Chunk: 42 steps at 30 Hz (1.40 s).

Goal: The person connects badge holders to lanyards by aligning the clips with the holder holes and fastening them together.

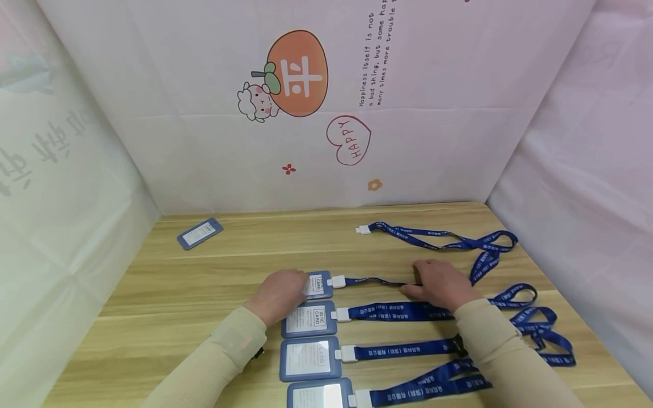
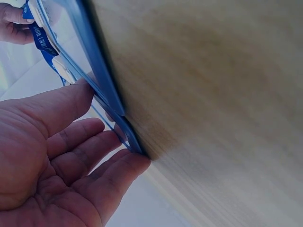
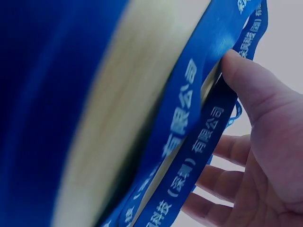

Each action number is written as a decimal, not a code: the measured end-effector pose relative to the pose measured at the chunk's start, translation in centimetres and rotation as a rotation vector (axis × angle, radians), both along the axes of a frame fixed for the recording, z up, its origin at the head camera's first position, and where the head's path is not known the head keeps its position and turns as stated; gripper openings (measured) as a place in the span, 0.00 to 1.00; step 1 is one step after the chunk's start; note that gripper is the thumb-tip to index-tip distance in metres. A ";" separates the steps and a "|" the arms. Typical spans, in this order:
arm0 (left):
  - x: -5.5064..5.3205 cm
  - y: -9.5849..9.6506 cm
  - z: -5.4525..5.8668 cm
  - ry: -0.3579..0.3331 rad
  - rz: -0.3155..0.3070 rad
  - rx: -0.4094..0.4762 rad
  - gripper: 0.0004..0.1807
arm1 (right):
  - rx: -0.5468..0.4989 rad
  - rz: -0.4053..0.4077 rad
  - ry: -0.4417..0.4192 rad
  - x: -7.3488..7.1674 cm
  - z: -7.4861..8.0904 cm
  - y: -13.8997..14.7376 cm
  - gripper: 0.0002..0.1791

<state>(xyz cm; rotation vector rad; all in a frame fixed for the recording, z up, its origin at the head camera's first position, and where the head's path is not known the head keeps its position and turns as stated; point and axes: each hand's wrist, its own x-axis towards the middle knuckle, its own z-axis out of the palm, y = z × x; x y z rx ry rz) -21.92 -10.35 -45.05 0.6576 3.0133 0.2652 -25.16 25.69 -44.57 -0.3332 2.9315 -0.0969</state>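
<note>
My left hand (image 1: 282, 294) grips the far-row blue card holder (image 1: 321, 292) by its left part, covering much of it. In the left wrist view, the thumb and fingers are at the edges of the held holder, close over the wood. A white clip (image 1: 338, 281) joins this holder to a dark blue lanyard (image 1: 364, 280). My right hand (image 1: 444, 283) holds that lanyard further right, with the thumb on the strap (image 3: 227, 101) in the right wrist view. Nearer me lie three more card holders in a column, including this one (image 1: 308, 319), each clipped to a lanyard (image 1: 398, 311) stretching right.
A single card holder (image 1: 200, 233) lies at the back left of the wooden table (image 1: 153, 294). A loose lanyard (image 1: 423, 238) with a white clip lies at the back right. Printed white cloth (image 1: 214, 158) hangs behind and on both sides.
</note>
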 end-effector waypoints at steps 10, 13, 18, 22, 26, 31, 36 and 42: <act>0.0 -0.1 0.0 0.015 -0.012 -0.016 0.15 | -0.026 -0.044 -0.031 0.0 -0.1 1.5 0.48; -0.1 -0.1 -0.1 0.012 -0.012 -0.014 0.14 | -0.027 -0.061 -0.046 0.0 0.0 1.9 0.51; -0.1 -0.1 -0.1 0.014 -0.011 -0.017 0.14 | -0.030 -0.075 -0.050 0.1 0.1 2.5 0.53; -0.1 0.0 -0.2 0.014 -0.013 -0.020 0.15 | -0.026 -0.081 -0.050 0.2 0.1 2.8 0.54; 0.0 0.0 -0.2 0.015 -0.011 -0.020 0.16 | -0.026 -0.082 -0.046 0.2 0.2 3.1 0.54; 0.0 -0.1 -0.2 0.015 -0.008 -0.023 0.17 | -0.035 -0.078 -0.046 0.4 0.2 3.1 0.54; -0.1 -0.1 -0.2 0.009 -0.002 -0.020 0.17 | -0.043 -0.066 -0.051 0.4 0.2 2.7 0.56; 0.0 0.0 -0.1 0.013 -0.001 -0.019 0.16 | -0.068 -0.056 -0.074 0.2 0.3 2.1 0.57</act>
